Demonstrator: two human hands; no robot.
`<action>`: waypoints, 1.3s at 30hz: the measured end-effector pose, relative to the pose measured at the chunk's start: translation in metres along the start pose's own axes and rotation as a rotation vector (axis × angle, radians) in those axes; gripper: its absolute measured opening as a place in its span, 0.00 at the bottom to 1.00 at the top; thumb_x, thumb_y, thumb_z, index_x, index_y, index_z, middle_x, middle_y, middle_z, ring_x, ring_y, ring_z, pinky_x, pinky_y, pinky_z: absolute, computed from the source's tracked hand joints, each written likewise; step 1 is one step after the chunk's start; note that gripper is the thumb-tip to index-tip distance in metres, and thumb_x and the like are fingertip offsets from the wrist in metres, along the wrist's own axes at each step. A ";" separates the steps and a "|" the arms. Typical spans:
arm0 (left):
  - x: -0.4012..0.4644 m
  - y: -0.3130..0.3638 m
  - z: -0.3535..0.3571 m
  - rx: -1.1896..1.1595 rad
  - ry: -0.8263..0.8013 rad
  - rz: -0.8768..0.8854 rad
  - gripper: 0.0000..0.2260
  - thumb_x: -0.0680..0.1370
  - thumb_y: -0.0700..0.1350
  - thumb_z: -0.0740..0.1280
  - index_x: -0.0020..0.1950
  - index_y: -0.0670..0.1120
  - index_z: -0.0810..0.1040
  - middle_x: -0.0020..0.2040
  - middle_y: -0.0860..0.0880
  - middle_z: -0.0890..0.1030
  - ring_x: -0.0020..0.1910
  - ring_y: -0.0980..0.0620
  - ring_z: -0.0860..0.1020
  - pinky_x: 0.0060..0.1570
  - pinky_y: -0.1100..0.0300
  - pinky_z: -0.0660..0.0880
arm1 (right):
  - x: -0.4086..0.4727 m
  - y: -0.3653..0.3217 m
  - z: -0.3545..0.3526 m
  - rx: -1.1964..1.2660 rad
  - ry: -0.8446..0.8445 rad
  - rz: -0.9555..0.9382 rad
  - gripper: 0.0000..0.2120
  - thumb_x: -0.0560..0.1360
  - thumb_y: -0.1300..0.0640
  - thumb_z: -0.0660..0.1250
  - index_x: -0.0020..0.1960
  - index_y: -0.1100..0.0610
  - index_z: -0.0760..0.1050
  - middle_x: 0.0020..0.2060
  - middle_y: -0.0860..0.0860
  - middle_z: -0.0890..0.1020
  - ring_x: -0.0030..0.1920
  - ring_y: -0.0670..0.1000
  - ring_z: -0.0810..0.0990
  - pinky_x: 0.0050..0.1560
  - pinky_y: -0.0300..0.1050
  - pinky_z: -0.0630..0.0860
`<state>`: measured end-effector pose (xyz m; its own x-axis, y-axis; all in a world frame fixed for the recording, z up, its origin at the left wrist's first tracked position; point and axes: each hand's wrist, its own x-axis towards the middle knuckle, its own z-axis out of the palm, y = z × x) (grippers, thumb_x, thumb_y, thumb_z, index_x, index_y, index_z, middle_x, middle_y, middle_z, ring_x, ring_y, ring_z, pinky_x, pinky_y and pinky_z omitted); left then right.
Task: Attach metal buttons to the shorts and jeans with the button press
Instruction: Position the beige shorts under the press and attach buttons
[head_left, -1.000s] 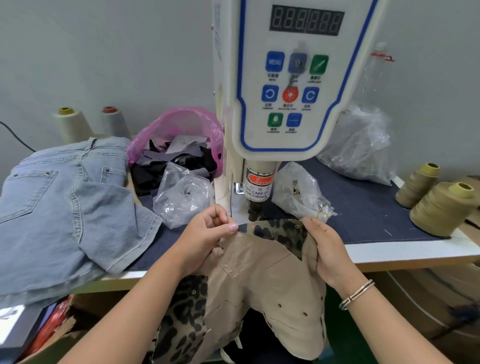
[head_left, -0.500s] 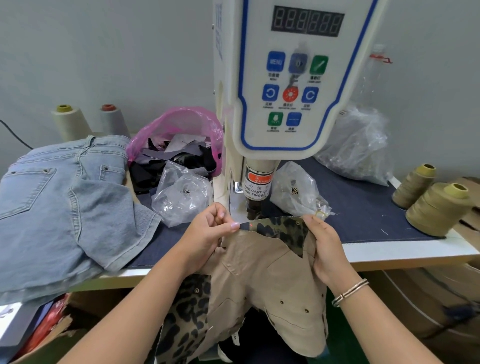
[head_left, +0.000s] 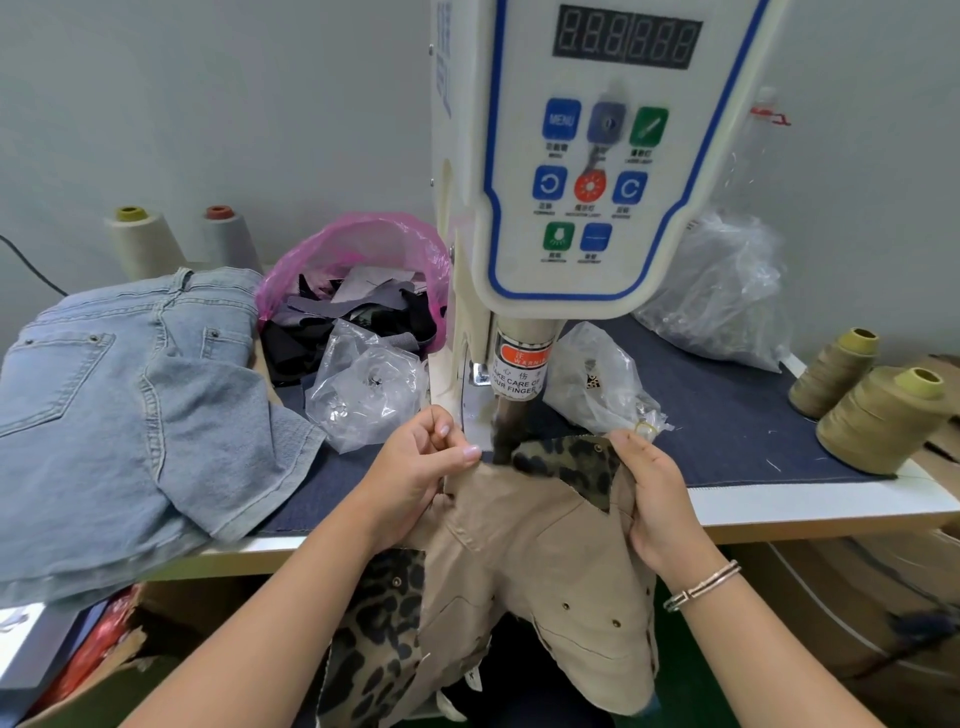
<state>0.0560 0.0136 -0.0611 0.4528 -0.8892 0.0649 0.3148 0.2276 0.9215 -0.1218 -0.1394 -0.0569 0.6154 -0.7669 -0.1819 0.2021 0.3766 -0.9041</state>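
Observation:
The white button press (head_left: 576, 171) stands in the middle, its dark punch (head_left: 503, 421) lowered onto the waistband. Beige shorts with leopard-print lining (head_left: 524, 540) hang over the table's front edge, the waistband under the punch. My left hand (head_left: 415, 473) pinches the waistband's left end, just left of the punch. My right hand (head_left: 649, 493) grips the leopard-lined right side, where a metal button (head_left: 598, 448) shows. Light blue jeans (head_left: 119, 415) lie piled at the left.
A pink bag of fabric scraps (head_left: 358, 291) and clear bags of small parts (head_left: 363, 395) (head_left: 602, 384) flank the press. Thread cones stand at the back left (head_left: 143, 244) and right (head_left: 883, 421). A large clear bag (head_left: 722, 296) sits behind. Boxes lie under the table.
The punch has come down onto the waistband between my hands. Both hands keep their grip and have barely shifted.

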 end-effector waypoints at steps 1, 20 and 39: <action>0.000 0.000 0.000 0.001 -0.001 0.004 0.17 0.69 0.32 0.70 0.42 0.46 0.62 0.31 0.52 0.73 0.29 0.58 0.71 0.29 0.68 0.71 | 0.000 0.000 0.000 -0.014 0.004 0.002 0.10 0.78 0.56 0.63 0.45 0.56 0.83 0.46 0.56 0.85 0.46 0.52 0.84 0.41 0.42 0.81; -0.018 0.021 -0.006 0.324 -0.219 -0.015 0.10 0.68 0.48 0.69 0.46 0.48 0.75 0.43 0.50 0.77 0.43 0.54 0.74 0.46 0.62 0.70 | -0.034 -0.020 0.015 -0.310 -0.281 -0.281 0.09 0.72 0.46 0.66 0.38 0.49 0.80 0.35 0.46 0.77 0.41 0.44 0.75 0.45 0.37 0.73; -0.061 0.122 0.028 0.446 -0.136 0.126 0.04 0.74 0.44 0.70 0.40 0.50 0.84 0.37 0.50 0.83 0.37 0.56 0.81 0.38 0.67 0.76 | -0.128 0.005 -0.019 -0.607 0.214 -0.152 0.24 0.73 0.43 0.66 0.66 0.46 0.67 0.62 0.41 0.72 0.65 0.43 0.70 0.64 0.35 0.64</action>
<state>0.0437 0.0847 0.0575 0.3422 -0.9162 0.2084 -0.1376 0.1705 0.9757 -0.2143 -0.0488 -0.0454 0.4363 -0.8983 -0.0516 -0.2290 -0.0554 -0.9719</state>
